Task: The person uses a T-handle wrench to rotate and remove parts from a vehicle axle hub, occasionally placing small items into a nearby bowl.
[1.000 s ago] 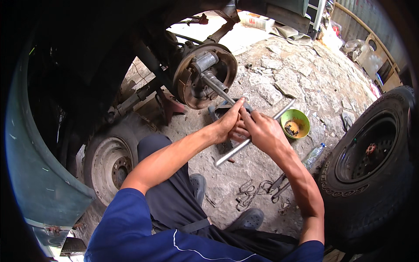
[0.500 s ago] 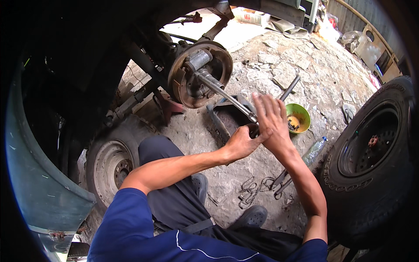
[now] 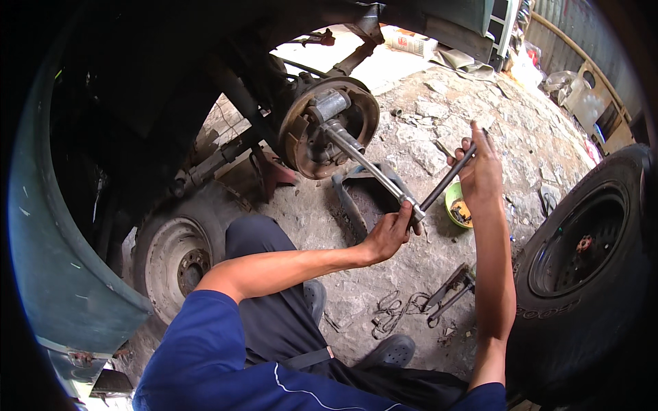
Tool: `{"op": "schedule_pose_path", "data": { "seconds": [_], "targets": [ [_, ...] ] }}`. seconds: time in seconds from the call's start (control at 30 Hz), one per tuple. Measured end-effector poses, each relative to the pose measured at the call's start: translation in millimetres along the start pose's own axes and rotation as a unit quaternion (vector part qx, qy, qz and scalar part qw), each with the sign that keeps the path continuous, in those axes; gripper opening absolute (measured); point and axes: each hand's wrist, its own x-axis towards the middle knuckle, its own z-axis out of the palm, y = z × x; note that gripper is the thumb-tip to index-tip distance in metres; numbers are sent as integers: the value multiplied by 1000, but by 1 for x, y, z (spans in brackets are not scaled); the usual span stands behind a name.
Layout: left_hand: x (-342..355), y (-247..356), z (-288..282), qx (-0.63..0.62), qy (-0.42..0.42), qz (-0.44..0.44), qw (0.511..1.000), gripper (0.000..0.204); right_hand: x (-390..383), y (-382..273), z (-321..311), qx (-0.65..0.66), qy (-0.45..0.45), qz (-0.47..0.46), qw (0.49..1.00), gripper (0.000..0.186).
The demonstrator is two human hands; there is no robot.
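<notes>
A long chrome socket wrench extension (image 3: 377, 171) runs from the rusty wheel hub (image 3: 291, 140) out toward me. At its near end a dark wrench handle (image 3: 445, 185) angles away up and to the right. My left hand (image 3: 389, 240) is closed around the joint where extension and handle meet, its thumb lying along the metal. Higher up, my right hand (image 3: 482, 171) grips the handle near its far end, with one finger stretched out. A grey cylinder (image 3: 329, 105) shows inside the round backing plate behind the extension; the far tip of the extension is hidden in the hub.
A green bowl (image 3: 454, 200) with small dark parts sits past my right forearm. Below the hub lies a dark tray (image 3: 353, 205). One wheel (image 3: 177, 257) is at left, a tyre (image 3: 582, 240) at right. Cord (image 3: 397, 312) and metal tools (image 3: 452, 291) lie on the ground near my shoes.
My right hand, flat beside the joint before, has moved up and right and closed on the handle. The handle now stands out from the joint. My left hand stays at the joint.
</notes>
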Motion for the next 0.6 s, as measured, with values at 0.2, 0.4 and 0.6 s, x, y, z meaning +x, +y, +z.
{"op": "schedule_pose_path", "data": {
  "seconds": [0.2, 0.4, 0.6],
  "targets": [
    [24, -27, -4, 39, -46, 127, 990, 81, -63, 11, 37, -184, -173, -280, 926, 36],
    [13, 9, -26, -342, -211, -195, 895, 71, -126, 70, 52, -358, -399, -507, 675, 36],
    [22, 11, -34, -409, -207, -243, 855, 67, -151, 146, 18, -523, -458, -489, 527, 25]
  ]
}}
